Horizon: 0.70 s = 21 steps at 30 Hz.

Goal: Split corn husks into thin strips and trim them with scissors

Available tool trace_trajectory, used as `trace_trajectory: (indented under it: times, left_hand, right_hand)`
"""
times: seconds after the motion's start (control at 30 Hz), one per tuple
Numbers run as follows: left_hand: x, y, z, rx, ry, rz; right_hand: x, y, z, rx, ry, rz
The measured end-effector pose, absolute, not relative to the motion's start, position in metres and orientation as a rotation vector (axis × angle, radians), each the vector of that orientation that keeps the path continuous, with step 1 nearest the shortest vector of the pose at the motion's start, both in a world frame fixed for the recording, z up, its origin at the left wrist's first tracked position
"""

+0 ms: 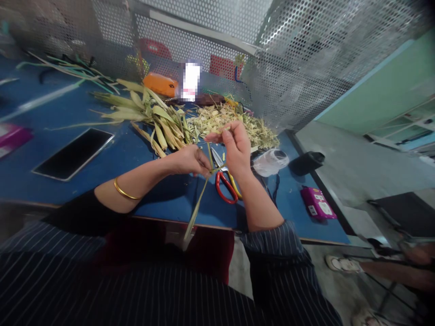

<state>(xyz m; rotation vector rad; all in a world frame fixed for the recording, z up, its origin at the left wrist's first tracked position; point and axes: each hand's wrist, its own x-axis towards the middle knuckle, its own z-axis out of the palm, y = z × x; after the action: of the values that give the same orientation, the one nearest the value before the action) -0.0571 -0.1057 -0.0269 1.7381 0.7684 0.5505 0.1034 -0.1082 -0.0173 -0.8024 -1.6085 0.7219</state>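
My left hand [194,161] is closed, thumb and fingertips pinching a thin green-yellow corn husk strip [198,204]. The strip's long tail hangs down past the table's front edge, and it crosses itself by my left fingertips. Raised a little higher, my right hand [237,147] is closed with its fingertips together on the upper end of the strip. Scissors [224,186] with red and yellow handles lie on the table between my forearms, blades pointing away from me. Behind my hands lie a bundle of whole husks [159,117] and a heap of shredded husk [217,115].
On the blue table [163,194] lie a black phone [74,154] at left and a purple packet [317,203] at right. A clear plastic roll [271,162] and a black cylinder [306,163] are nearby. A perforated metal screen [204,43] stands behind. Another person's leg [390,274] shows at right.
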Motion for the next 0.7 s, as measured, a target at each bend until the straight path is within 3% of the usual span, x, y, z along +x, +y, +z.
trace_trajectory:
  times: [0.17, 0.33, 0.57, 0.7]
  left_hand:
    - [-0.056, -0.108, -0.023, 1.582, 0.839, 0.65]
    - [-0.056, -0.104, -0.023, 1.28, 0.86, 0.892]
    - [-0.055, -0.104, -0.023, 1.181, 0.886, 0.93]
    - [-0.053, -0.107, -0.022, 1.2, 0.848, 0.919]
  right_hand:
    - [0.108, -0.106, -0.014, -0.845, -1.737, 0.524]
    - [0.124, -0.099, -0.008, -1.053, -1.316, 0.199]
    - [0.119, -0.089, -0.018, -1.061, -1.287, 1.077]
    - [0.112, -0.09, -0.025, -1.028, -1.175, 1.089]
